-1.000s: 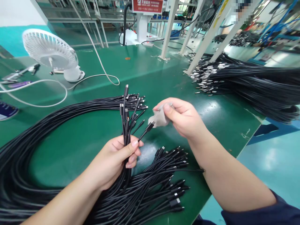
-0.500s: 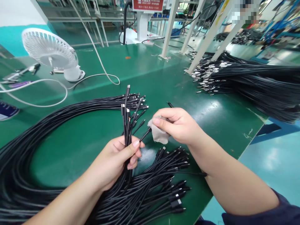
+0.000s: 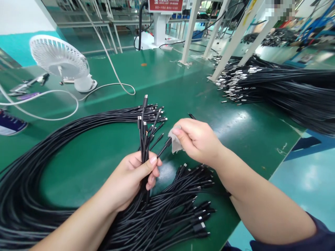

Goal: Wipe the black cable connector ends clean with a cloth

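My left hand (image 3: 138, 170) is closed around several black USB cables (image 3: 143, 139), their connector ends standing up above the fist. One cable end (image 3: 164, 146) slants to the right out of my thumb and fingers. Its black plug meets the edge of a light grey cloth (image 3: 177, 141). My right hand (image 3: 197, 139) pinches that cloth between thumb and fingers; the plug's tip is hidden there. Below both hands lies a bundle of black cables (image 3: 167, 205) with its plugs pointing right. The bundle loops round on the left, and more cable ends (image 3: 149, 113) lie behind my left hand.
The green table (image 3: 104, 167) has its right edge beside my right forearm. A white fan (image 3: 62, 62) with a white cord (image 3: 115, 73) stands at the back left. White posts (image 3: 191, 31) rise at the back. A large pile of black cables (image 3: 282, 83) lies at the right.
The cloth has bunched up smaller in my right hand, and more of the slanting cable's plug shows beside it. My left hand keeps its hold on the cables. The view has shifted slightly.
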### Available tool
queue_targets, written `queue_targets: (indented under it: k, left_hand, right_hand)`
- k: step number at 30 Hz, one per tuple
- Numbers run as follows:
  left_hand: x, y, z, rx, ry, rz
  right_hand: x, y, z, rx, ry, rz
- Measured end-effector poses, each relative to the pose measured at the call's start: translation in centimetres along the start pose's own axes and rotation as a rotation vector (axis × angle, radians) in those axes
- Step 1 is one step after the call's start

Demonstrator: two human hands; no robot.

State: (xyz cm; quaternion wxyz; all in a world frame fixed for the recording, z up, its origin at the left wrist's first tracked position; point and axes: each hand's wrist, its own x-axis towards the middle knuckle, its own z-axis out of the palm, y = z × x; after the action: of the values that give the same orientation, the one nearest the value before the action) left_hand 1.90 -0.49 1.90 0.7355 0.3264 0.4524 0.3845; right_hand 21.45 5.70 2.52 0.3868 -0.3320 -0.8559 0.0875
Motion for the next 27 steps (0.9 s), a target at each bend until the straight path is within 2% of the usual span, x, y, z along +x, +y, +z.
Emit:
queue_targets:
  k: [4,6,7,12,14,17,21,27]
  left_hand:
    - [0.0,0.0,-0.1,-0.02,-0.017,0.001]
    - [0.0,-0.1,-0.2,-0.026,-0.032,0.001]
    - [-0.1,-0.2,-0.2,-0.027,-0.045,0.002]
    - [-0.3,-0.4,-0.6,-0.023,-0.131,0.014]
    - [-0.5,-0.4,-0.6,-0.027,-0.153,0.003]
    - [-0.6,-0.2,-0.6,-0.033,-0.188,-0.041]
    - [-0.6,0.0,-0.3,-0.002,-0.188,-0.06]
    - [-0.2,-0.4,0.2,0.055,-0.059,-0.014]
  right_hand:
    - [0.2,-0.1,-0.9,0.046,0.192,0.158]
    - [0.1,-0.2,-1.1,0.17,0.256,0.245]
    - [0.1,-0.3,-1.1,0.259,0.246,0.266]
    - [-0.1,-0.8,-0.9,0.744,-0.097,0.206]
    - [-0.1,-1.0,-0.9,0.848,-0.161,0.241]
    - [-0.2,-1.1,-0.7,0.955,-0.181,0.264]
    - [-0.3,-1.0,-0.5,0.907,-0.165,0.279]
    - [0.0,-1.1,-0.5,0.474,-0.121,0.154]
